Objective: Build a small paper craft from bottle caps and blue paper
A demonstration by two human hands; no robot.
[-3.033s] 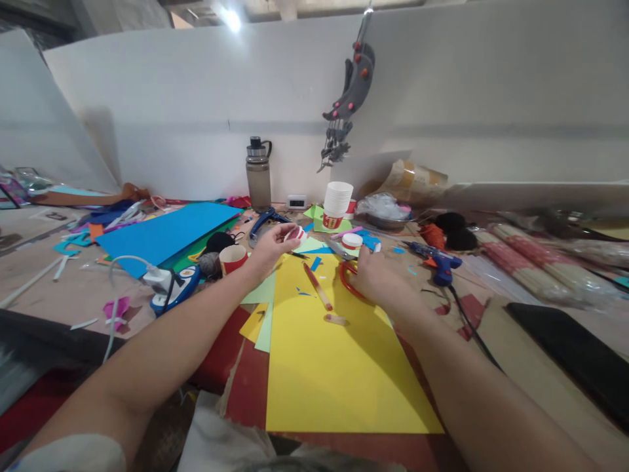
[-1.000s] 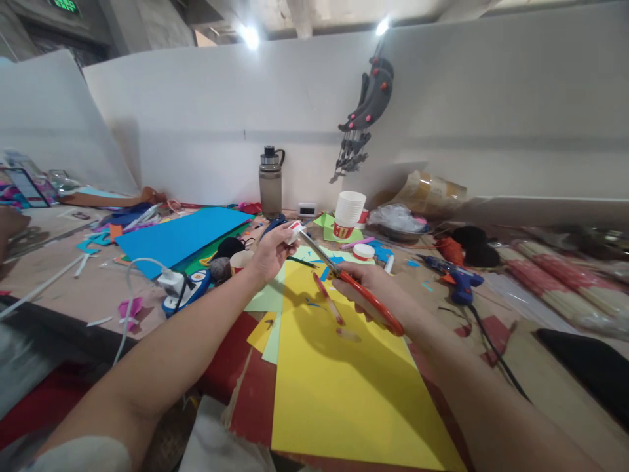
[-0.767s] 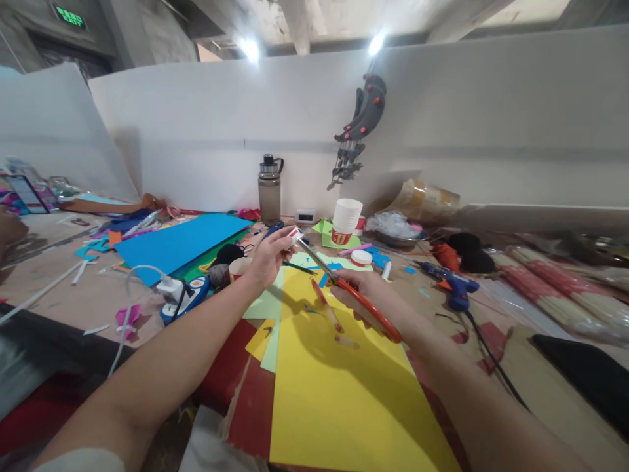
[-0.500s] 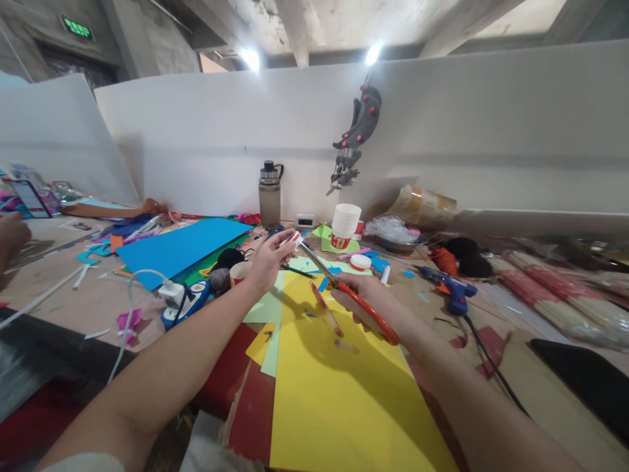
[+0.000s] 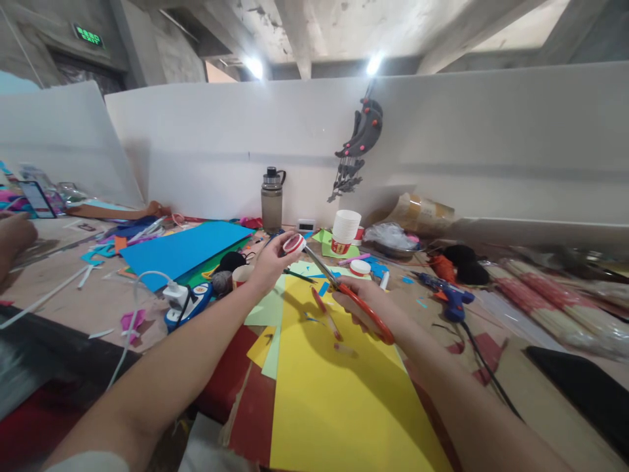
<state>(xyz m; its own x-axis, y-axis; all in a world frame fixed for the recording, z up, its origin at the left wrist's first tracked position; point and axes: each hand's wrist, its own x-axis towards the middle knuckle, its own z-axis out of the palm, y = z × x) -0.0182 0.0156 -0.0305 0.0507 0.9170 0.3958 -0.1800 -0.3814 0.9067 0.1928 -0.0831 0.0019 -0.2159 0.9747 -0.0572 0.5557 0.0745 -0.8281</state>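
Observation:
My left hand (image 5: 273,259) pinches a small round white piece with a red stripe (image 5: 294,244), raised above the paper. My right hand (image 5: 362,299) is closed round the red handles of a pair of scissors (image 5: 322,263). The blades point up and left, and their tip is close beside the round piece; whether they touch is unclear. Under both hands lies a large yellow sheet (image 5: 344,406). A red pen-like thing (image 5: 325,312) rests on it near my right hand. Behind the hands stands a stack of paper cups (image 5: 346,228), and a low white-and-red round piece (image 5: 360,267) lies nearer.
A bottle (image 5: 272,202) stands at the back. Blue paper (image 5: 189,248) and a power strip (image 5: 189,308) are on the left. To the right lie a glue gun (image 5: 455,300) with its cable and a black tablet-like object (image 5: 580,387). Another person's hand (image 5: 17,236) is far left.
The round piece in my left hand has turned, so its ring shape and dark inside now show. The scissors have moved slightly left. The whole view has shifted a little downward.

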